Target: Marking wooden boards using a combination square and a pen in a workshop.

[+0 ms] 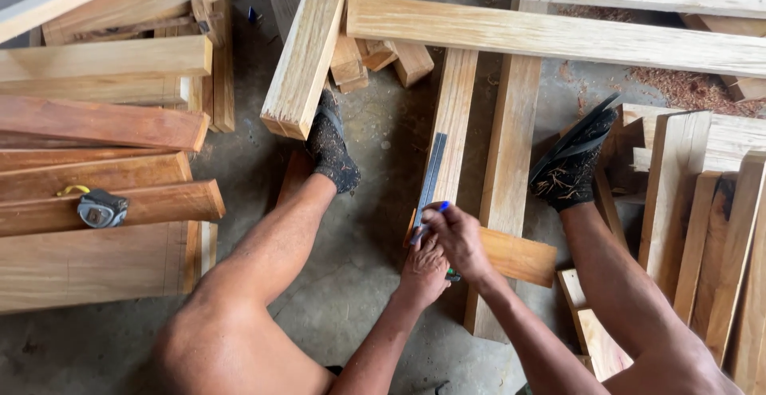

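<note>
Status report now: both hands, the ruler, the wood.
Left hand presses ruler on plank. Right hand holds blue pen at ruler edge. Nothing blocks; tape measure lies apart, left.

A woodworking workshop: cut timber planks (104, 56) stacked on a concrete floor (375, 163), sawdust (686, 88), a tape measure (102, 208)
</note>
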